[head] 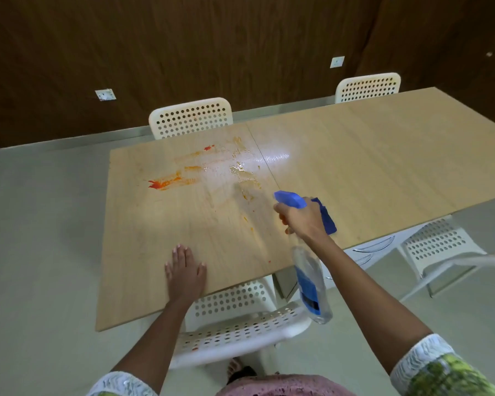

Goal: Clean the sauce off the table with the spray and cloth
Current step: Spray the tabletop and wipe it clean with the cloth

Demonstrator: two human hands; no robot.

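Red-orange sauce (166, 182) is smeared across the left half of the light wooden table (369, 155), with wet spray patches (237, 167) and yellowish streaks beside it. My right hand (300, 217) grips the neck of a clear spray bottle (309, 281) with a blue trigger head (290, 199) aimed toward the smears. The bottle's body tilts back over the table's near edge. A blue cloth (327, 217) lies on the table just behind that hand, partly hidden by it. My left hand (185, 270) rests flat on the table near the front edge.
A white perforated chair (235, 335) stands tucked under the near edge in front of me. Two more white chairs (190, 117) (367, 87) stand at the far side, and another (437, 244) at the near right. A brown wall rises behind.
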